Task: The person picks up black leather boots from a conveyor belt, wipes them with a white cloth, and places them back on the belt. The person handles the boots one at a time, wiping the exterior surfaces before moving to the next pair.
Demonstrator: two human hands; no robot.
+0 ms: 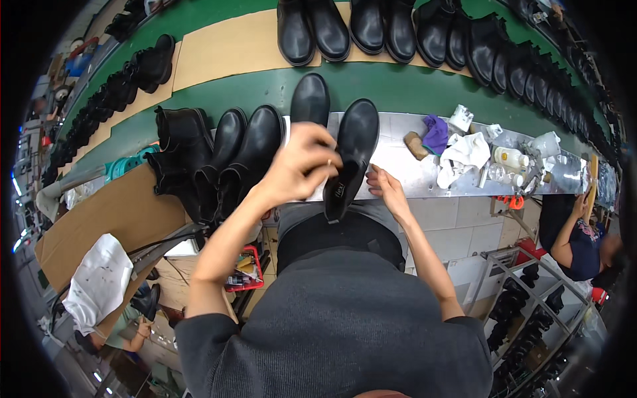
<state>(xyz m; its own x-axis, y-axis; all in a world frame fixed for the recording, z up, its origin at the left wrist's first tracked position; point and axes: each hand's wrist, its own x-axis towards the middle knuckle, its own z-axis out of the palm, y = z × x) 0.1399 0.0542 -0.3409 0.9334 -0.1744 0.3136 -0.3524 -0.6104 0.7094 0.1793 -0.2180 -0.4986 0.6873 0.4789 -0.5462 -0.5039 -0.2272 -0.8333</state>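
Observation:
In front of me, a black ankle boot [358, 136] lies with its toe pointing away and its opening toward my lap. My left hand [298, 162] hovers over the left side of its opening, slightly blurred, fingers curled, with a small pale thing showing at the thumb and fingertips. To the right of the shaft, my right hand [388, 189] has thumb and forefinger pinched together; whatever may be between them is hidden. A second black boot [310, 99] stands just left of the first, partly covered by my left hand.
More black boots [255, 142] stand at the left, and a long row [434, 33] lines the green conveyor [239, 89]. A white rag [464, 156], purple cloth [435, 134] and bottles [511, 158] lie on the metal ledge [405, 136]. Another person [577, 242] is at right.

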